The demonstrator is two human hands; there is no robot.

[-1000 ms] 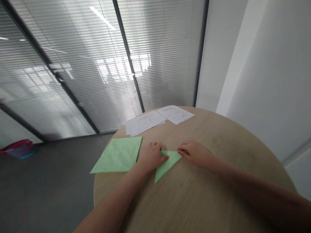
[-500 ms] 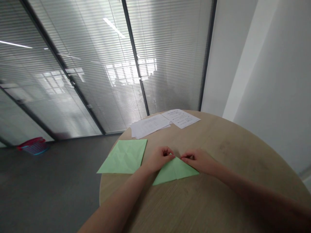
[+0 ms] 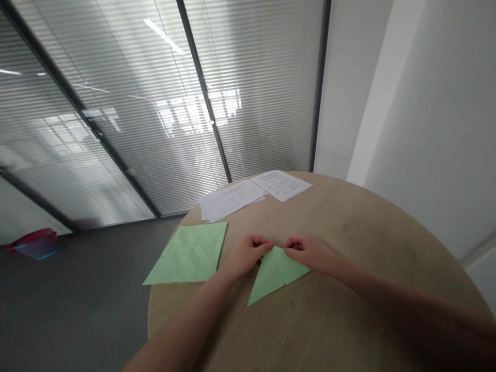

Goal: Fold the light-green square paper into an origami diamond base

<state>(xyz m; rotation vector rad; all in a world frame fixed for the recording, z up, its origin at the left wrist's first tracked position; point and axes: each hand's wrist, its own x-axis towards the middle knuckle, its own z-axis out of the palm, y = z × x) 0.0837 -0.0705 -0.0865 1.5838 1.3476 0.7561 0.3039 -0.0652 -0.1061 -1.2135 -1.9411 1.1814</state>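
A light green paper folded into a triangle lies on the round wooden table. My left hand pinches its top corner from the left. My right hand pinches the same top edge from the right. Both hands have their fingers curled onto the paper. A second green sheet, unfolded and creased, lies flat to the left of my left hand, near the table's left edge.
Several white printed sheets lie at the far side of the table. Glass walls with blinds stand behind. A red and blue basket sits on the grey floor at far left. A white wall is on the right.
The folded green paper was a narrow triangle a second ago and has been opened into a wider one. Both hands moved up to its top corner.
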